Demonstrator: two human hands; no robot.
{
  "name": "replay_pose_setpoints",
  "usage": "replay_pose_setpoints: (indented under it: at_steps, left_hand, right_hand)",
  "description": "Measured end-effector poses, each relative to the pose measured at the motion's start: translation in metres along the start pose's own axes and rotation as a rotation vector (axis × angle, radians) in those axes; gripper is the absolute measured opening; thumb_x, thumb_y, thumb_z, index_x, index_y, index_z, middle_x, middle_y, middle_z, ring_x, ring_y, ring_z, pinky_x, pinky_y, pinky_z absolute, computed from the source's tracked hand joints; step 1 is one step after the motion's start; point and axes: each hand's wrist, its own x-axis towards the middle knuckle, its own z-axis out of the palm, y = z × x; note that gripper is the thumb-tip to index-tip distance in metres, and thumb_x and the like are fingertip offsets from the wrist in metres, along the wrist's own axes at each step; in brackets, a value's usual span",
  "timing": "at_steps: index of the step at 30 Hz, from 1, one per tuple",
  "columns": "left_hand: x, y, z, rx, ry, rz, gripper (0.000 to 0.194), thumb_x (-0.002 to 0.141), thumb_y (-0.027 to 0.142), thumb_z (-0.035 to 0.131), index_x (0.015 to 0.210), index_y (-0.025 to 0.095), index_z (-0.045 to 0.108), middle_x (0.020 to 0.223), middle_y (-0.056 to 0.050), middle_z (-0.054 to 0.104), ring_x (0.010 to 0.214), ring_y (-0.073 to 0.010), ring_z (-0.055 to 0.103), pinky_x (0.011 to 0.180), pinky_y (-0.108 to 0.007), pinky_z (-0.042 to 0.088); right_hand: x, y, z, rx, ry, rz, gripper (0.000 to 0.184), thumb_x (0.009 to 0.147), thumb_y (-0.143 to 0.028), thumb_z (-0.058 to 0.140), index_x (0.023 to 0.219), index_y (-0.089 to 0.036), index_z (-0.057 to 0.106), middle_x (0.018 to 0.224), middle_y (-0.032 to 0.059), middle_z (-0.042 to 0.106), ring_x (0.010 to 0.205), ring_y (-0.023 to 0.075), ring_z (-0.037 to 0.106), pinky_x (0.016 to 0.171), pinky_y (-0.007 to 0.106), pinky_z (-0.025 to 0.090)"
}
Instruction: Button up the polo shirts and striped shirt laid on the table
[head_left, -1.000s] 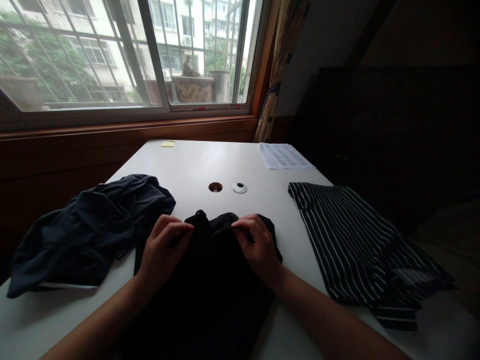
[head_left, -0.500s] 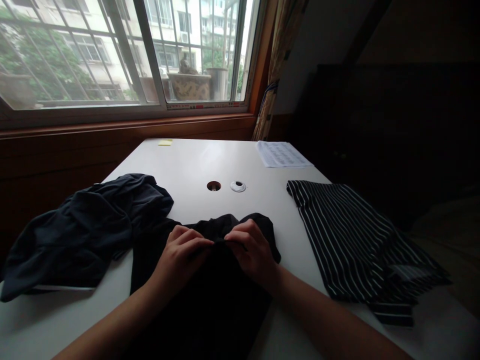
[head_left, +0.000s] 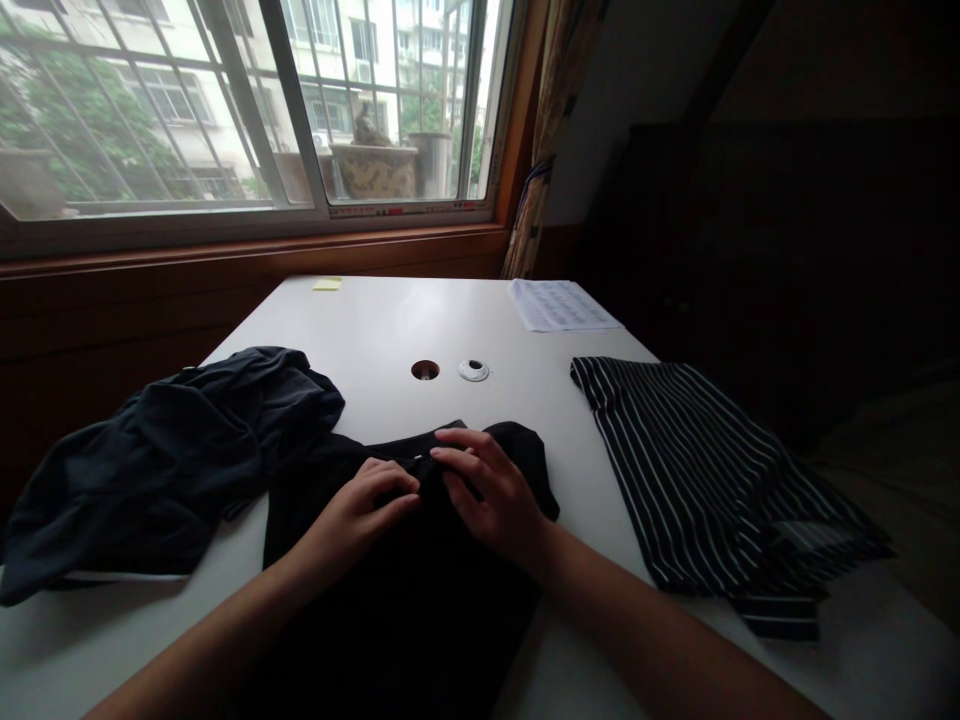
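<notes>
A black garment (head_left: 420,600) lies on the white table (head_left: 390,320) right in front of me. My left hand (head_left: 360,510) rests on its upper part with fingers curled, pinching the cloth near the top edge. My right hand (head_left: 487,490) lies just beside it, fingers bent and pressing on the same fold. The fingertips of both hands almost meet at the garment's top middle.
A crumpled dark blue garment (head_left: 165,460) lies at the left. A black-and-white striped garment (head_left: 705,480) lies at the right. Behind are a cable hole (head_left: 425,370), a white cap (head_left: 474,371), a printed sheet (head_left: 559,305), a yellow note (head_left: 327,284) and a window.
Both hands came together from apart and pulled the garment's raised top edge down flat toward me. The bump of cloth between them is gone.
</notes>
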Motion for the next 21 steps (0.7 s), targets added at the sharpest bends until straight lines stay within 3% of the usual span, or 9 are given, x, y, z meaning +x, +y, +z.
replay_pose_setpoints:
  at_steps: [3,7,11,14,17,21]
  left_hand:
    - [0.000,-0.001,0.002,0.023,-0.011,0.018,0.014,0.093,0.032,0.060,0.092,0.022,0.070,0.094,-0.006,0.067,0.097,-0.0235,0.056,0.088,-0.036,0.046]
    - [0.001,-0.001,0.003,0.040,-0.011,0.012,0.014,0.093,0.033,0.060,0.092,0.023,0.070,0.094,-0.005,0.067,0.097,-0.0231,0.057,0.088,-0.036,0.046]
    - [0.000,0.001,0.002,0.086,0.009,0.029,0.017,0.096,0.029,0.054,0.097,0.024,0.070,0.097,-0.005,0.065,0.098,-0.0225,0.057,0.089,-0.035,0.047]
    - [-0.003,-0.001,0.001,0.212,0.053,0.110,0.027,0.094,0.019,0.050,0.115,0.027,0.065,0.115,-0.006,0.061,0.110,-0.0240,0.053,0.096,-0.039,0.045]
    - [-0.004,-0.007,0.002,0.413,0.079,0.213,0.042,0.089,0.013,0.057,0.128,0.030,0.058,0.135,-0.006,0.052,0.126,-0.0283,0.043,0.105,-0.047,0.039]
    - [0.000,-0.018,0.002,0.486,0.029,0.293,0.021,0.092,0.016,0.059,0.111,0.026,0.063,0.131,-0.003,0.060,0.132,-0.0276,0.040,0.109,-0.048,0.037]
  right_hand:
    - [-0.002,-0.001,0.002,0.051,-0.101,-0.060,0.044,0.092,-0.012,0.053,0.134,-0.026,0.049,0.129,0.0089,0.057,0.114,0.0214,0.059,0.094,0.037,0.055]
    - [-0.005,0.002,0.004,0.028,-0.119,0.029,0.035,0.091,-0.017,0.055,0.125,-0.023,0.054,0.109,0.0077,0.059,0.090,0.0185,0.062,0.074,0.031,0.058]
    - [-0.004,0.004,0.004,-0.004,-0.130,0.084,0.024,0.092,-0.012,0.049,0.112,-0.022,0.060,0.102,0.0069,0.053,0.085,0.0172,0.059,0.074,0.030,0.056]
    - [-0.003,0.007,0.003,0.006,-0.090,0.124,0.025,0.092,-0.008,0.045,0.108,-0.021,0.059,0.101,0.0070,0.051,0.086,0.0174,0.058,0.076,0.030,0.055]
    - [-0.003,0.009,0.002,0.008,-0.047,0.153,0.024,0.092,-0.006,0.044,0.105,-0.021,0.058,0.100,0.0069,0.049,0.087,0.0174,0.057,0.076,0.030,0.054]
    - [-0.006,0.010,0.001,-0.066,-0.160,0.091,0.028,0.087,-0.004,0.045,0.106,-0.020,0.059,0.103,0.0075,0.051,0.080,0.0164,0.057,0.068,0.029,0.053]
